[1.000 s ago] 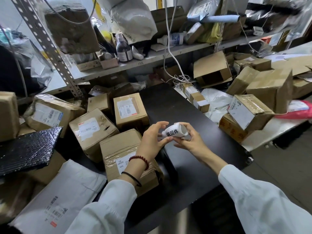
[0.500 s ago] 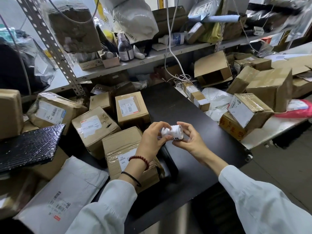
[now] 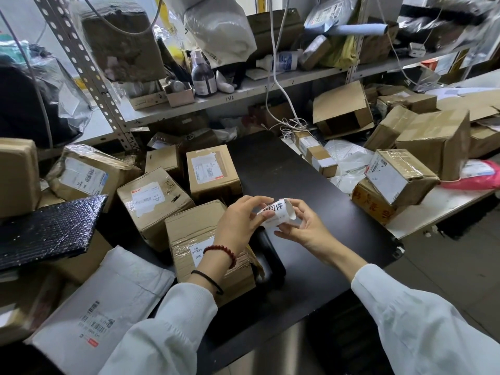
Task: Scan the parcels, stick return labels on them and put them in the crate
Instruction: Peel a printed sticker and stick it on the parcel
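- Both hands, left hand (image 3: pixel 238 220) and right hand (image 3: pixel 303 226), hold the label roll (image 3: pixel 276 212) mid-frame.
- Fingers (image 3: pixel 258 201) pinch it, probably to peel 1 label.
- Box (image 3: pixel 194 234) waits just below.

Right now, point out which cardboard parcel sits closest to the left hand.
The taped box beneath the left wrist, nearest the camera. The left hand, pinching the label roll, overlaps it; every other box lies farther back or aside.
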The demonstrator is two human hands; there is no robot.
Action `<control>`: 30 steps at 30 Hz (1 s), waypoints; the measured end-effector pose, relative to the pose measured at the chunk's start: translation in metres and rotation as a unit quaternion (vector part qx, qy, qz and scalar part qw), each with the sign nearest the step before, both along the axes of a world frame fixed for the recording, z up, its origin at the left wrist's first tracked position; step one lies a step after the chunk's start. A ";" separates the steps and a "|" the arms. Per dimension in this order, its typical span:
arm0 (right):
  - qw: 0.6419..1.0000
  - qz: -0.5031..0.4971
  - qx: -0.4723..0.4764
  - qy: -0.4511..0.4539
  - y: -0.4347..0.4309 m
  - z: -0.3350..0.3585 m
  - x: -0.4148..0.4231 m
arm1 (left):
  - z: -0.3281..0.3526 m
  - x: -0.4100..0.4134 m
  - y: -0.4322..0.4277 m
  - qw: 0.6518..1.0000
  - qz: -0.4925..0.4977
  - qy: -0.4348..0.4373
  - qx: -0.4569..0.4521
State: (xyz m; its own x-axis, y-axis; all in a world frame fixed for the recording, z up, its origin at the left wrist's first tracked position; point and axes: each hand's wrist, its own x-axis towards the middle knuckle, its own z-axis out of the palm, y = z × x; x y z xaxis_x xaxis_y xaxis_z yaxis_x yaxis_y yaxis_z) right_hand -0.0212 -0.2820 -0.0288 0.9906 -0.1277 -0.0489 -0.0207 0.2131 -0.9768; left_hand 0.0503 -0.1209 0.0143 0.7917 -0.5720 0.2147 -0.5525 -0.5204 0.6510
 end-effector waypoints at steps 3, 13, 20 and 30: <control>0.999 0.018 -0.034 -0.006 0.000 0.004 -0.002 | 0.002 0.001 0.001 0.999 -0.002 -0.019 0.034; 0.989 0.024 -0.141 -0.027 -0.002 0.002 0.001 | 0.005 -0.001 -0.006 0.999 -0.021 -0.023 0.010; 0.990 0.008 -0.133 -0.041 0.000 0.005 0.004 | 0.002 -0.005 -0.012 0.996 0.024 -0.085 -0.013; 0.990 -0.036 -0.136 -0.035 0.002 0.002 0.003 | 0.005 -0.006 -0.018 0.995 0.027 -0.096 -0.011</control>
State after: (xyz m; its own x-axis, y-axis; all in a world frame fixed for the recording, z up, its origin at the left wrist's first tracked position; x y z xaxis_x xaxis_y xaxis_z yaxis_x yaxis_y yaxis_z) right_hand -0.0178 -0.2800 -0.0272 0.9784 -0.1967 0.0642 0.0537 -0.0584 -0.9969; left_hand 0.0441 -0.1385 0.0198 0.7648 -0.5226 0.3769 -0.6389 -0.5392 0.5488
